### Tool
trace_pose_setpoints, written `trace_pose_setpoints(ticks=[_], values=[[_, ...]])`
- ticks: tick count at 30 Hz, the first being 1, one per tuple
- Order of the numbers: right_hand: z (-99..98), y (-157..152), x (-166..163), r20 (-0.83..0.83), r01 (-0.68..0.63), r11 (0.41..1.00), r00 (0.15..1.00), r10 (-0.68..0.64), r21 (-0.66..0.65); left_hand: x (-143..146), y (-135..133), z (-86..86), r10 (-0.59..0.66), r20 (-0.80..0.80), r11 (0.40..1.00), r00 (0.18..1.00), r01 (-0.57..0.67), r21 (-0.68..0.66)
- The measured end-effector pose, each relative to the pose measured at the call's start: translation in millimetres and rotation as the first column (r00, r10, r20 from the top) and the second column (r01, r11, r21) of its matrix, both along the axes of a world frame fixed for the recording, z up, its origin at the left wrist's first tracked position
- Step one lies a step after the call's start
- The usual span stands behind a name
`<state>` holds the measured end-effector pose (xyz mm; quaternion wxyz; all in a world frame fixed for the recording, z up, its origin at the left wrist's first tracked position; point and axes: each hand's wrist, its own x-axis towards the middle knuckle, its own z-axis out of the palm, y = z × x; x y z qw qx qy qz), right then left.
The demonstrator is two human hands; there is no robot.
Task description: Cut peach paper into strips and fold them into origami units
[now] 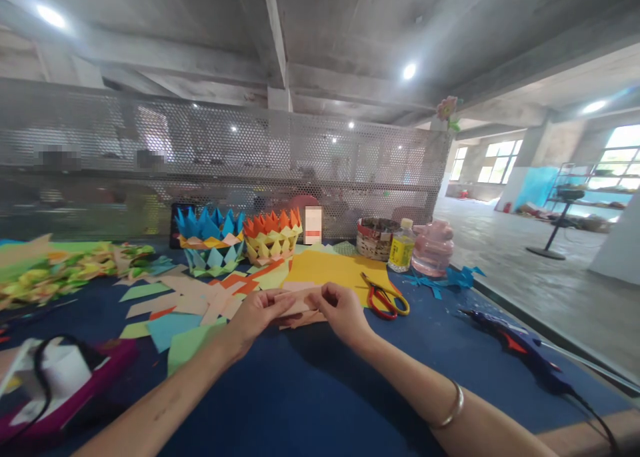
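Observation:
Between my two hands is a small strip of pale pink paper (301, 302). My left hand (263, 313) pinches its left end, thumb on top. The right end is pinched by the thumb and fingers of my right hand (345, 310). More pink paper (310, 319) lies just under the strip, partly hidden by my fingers. Beyond my hands is a yellow sheet (335, 270). Scissors with red and yellow handles (384, 300) rest at its right edge. Loose coloured paper pieces (195, 303) spread out to the left of my left hand.
Two folded-paper baskets, one blue-topped (213, 240) and one orange-topped (273, 237), stand at the back. A yellow-labelled bottle (401, 247) and a pink jug (433, 247) are back right. A glue gun (520, 347) with its cord lies right; a purple box (75, 390) sits left.

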<state>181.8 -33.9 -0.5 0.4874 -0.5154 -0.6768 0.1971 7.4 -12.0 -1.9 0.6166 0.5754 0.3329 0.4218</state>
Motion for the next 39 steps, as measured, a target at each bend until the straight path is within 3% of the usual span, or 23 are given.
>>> trace_pose_setpoints(ticks=[10, 21, 26, 32, 39], values=[[-0.5, -5.5, -3.0, 0.11, -0.014, 0.992, 0.994, 0.0, 0.128, 2.6, -5.2, 0.3, 0.023, 0.012, 0.999, 1.0, -0.022, -0.03], [0.6, -6.4, -3.0, 0.109, -0.016, 0.993, 0.994, 0.004, 0.115, 3.6, -7.0, 2.6, 0.03, -0.023, 0.999, 0.999, -0.029, 0.042], [0.2, -5.3, -3.5, 0.097, -0.042, 0.997, 0.995, 0.035, 0.07, 1.9, -4.1, -0.6, 0.041, -0.048, 0.997, 0.998, -0.038, 0.063], [1.1, -7.2, -9.7, 0.019, -0.102, 0.989, 0.994, 0.105, -0.109, 0.5, -2.8, -1.8, 0.047, -0.074, 0.995, 0.996, -0.04, 0.092], [0.8, -5.7, -10.5, -0.033, -0.152, 0.979, 0.988, 0.148, -0.135, -0.3, -0.4, -3.7, 0.075, -0.089, 0.994, 0.993, -0.067, 0.092]])
